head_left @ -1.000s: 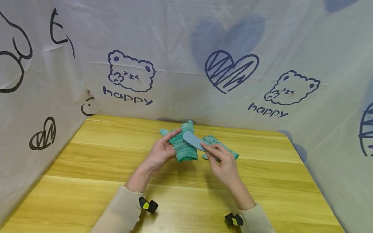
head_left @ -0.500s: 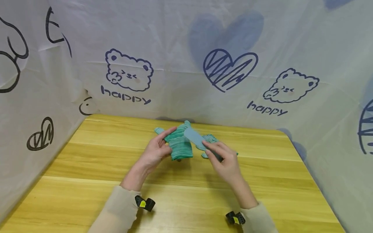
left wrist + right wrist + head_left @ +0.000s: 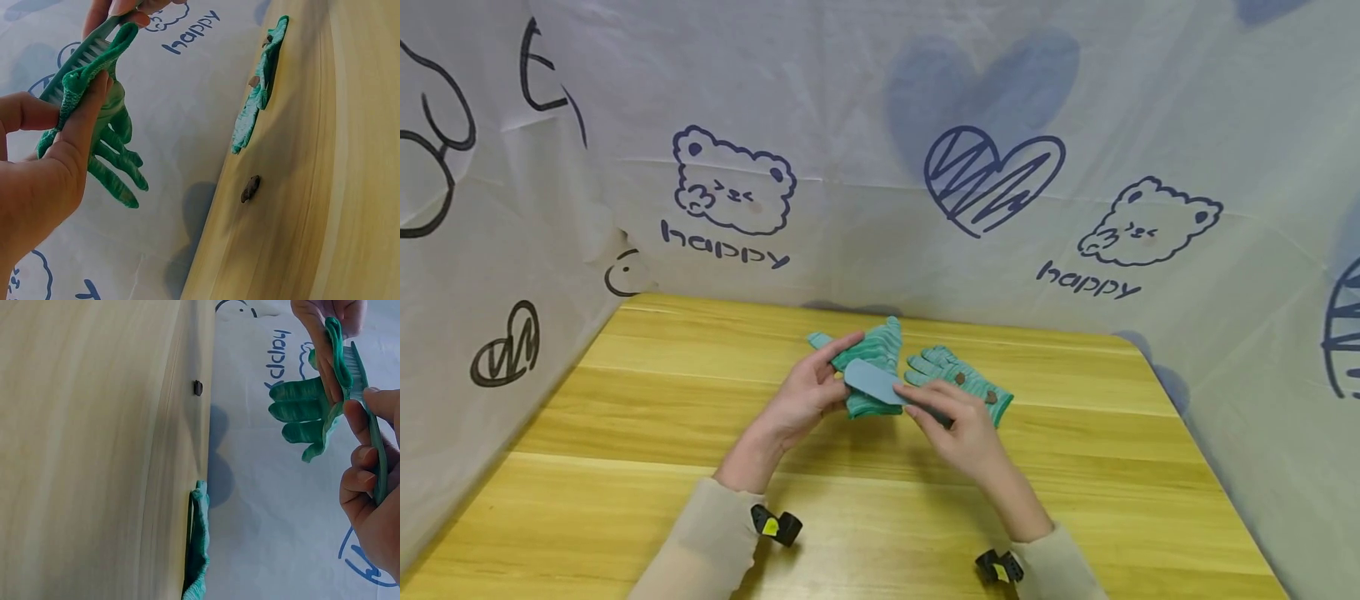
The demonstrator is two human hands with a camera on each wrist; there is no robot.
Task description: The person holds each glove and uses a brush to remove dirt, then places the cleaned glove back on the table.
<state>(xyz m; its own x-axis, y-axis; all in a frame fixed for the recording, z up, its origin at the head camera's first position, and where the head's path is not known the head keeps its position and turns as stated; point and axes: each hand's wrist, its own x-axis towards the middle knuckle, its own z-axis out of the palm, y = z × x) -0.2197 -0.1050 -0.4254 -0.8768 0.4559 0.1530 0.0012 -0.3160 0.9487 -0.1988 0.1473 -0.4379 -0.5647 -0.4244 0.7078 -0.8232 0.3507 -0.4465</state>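
Note:
My left hand (image 3: 801, 400) grips a green striped knit glove (image 3: 883, 343) near its cuff, thumb on one side and fingers on the other. The glove's fingers hang down in the left wrist view, held above the table. In my right hand (image 3: 966, 425) is a blue-green brush (image 3: 871, 382), pinched by its handle. Its white bristles (image 3: 94, 53) face the glove near the cuff, and the brush back covers part of the glove in the head view. A matching glove (image 3: 942, 367) lies palm-down or palm-up on the table beside my right hand, with brown lumps (image 3: 992, 397) on it.
A small dark brown lump (image 3: 250, 189) sits on the wooden table (image 3: 1060, 475) under the held glove. White cloth (image 3: 850, 242) with printed bears and hearts hangs behind the table's far edge and at both sides.
The brush in my right hand has moved down and left across the held glove, toward its cuff. More of the glove on the table now shows. My left hand has shifted only slightly.

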